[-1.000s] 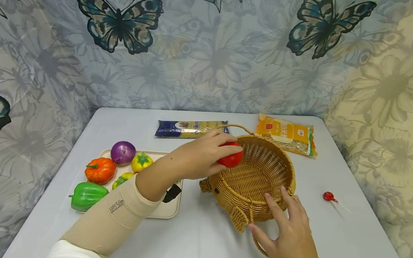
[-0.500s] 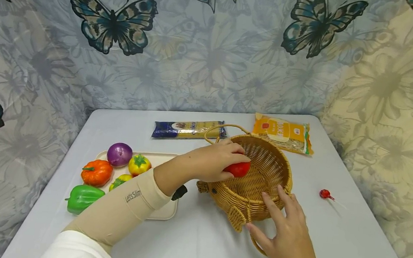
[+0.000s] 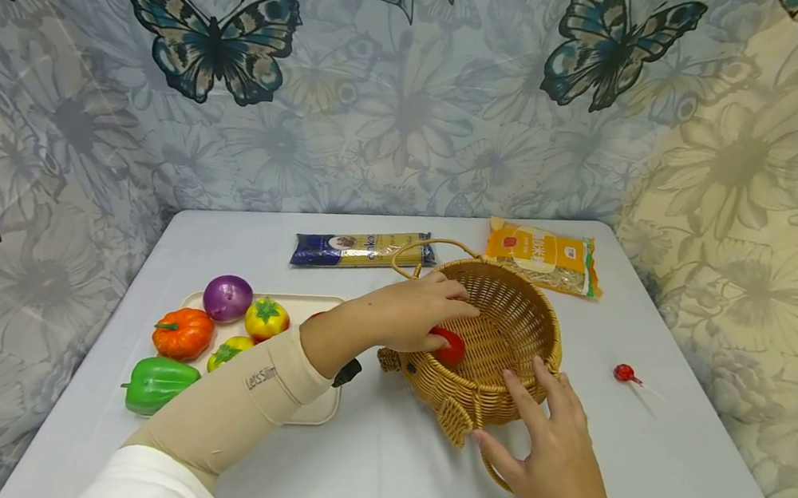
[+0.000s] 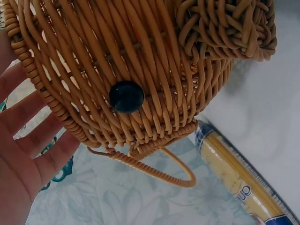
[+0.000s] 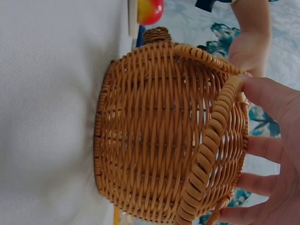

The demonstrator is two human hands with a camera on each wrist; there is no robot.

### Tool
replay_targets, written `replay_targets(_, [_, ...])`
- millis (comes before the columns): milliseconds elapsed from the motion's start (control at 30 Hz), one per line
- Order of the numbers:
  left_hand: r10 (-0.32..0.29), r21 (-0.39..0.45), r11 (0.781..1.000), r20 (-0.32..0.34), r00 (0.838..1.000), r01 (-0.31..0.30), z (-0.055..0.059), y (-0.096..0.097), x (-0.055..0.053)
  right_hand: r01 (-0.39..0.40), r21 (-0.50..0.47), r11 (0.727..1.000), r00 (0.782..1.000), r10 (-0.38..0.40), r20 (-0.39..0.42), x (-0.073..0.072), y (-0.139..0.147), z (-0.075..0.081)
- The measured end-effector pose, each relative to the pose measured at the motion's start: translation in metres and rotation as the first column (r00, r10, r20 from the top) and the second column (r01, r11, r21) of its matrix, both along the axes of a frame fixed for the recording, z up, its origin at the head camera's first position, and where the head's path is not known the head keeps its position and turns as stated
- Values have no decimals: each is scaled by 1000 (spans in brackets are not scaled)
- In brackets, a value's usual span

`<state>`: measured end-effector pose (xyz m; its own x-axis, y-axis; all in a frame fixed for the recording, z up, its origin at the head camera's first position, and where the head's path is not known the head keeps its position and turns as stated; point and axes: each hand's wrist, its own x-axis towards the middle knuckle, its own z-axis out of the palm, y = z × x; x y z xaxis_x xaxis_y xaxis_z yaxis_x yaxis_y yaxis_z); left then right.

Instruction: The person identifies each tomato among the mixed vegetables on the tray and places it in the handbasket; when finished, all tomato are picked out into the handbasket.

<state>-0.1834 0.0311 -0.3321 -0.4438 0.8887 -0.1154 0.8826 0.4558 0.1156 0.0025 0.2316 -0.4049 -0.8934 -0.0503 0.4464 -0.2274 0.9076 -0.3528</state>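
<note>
A wicker basket (image 3: pixel 499 403) with a black button eye (image 4: pixel 126 97) stands on the white table. Inside it, near its left wall, lies a smooth red tomato-like item (image 3: pixel 451 350), partly covered by my left hand (image 3: pixel 429 312). That hand reaches over the rim with its fingers spread, as the left wrist view shows. My right hand (image 3: pixel 553 448) is at the near right side of the basket. Its straight fingers touch the rim, and the thumb is against the hanging wrapped handle (image 5: pixel 208 145).
Left of the basket, a cream tray (image 3: pixel 321 414) carries a purple round vegetable (image 3: pixel 227 298), an orange pumpkin (image 3: pixel 183 334), a green bell pepper (image 3: pixel 161 385) and yellow-red fruits (image 3: pixel 266 319). Behind are a spaghetti pack (image 3: pixel 363 250) and a yellow bag (image 3: pixel 546 257). A lollipop (image 3: pixel 625 373) lies right.
My left hand has carried the red tomato-like item right over the basket's rim and let go; the item has dropped lower inside. The right hand has stayed at the rim.
</note>
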Motion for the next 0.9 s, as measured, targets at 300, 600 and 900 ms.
replay_targets(300, [3,69,998,-83,997,3,8,-21,1,-6,-1,1000,1000,6,-8,-1,0,0])
replay_targets(600, [103,111,989,-22,994,-100,11,-54,1,26,12,1000,998,-26,54,-1,-3,3])
replay_targets(900, [198,93,975,28,980,-200,-7,-85,-9,9,-20,1000,1000,-8,29,-2,-2,2])
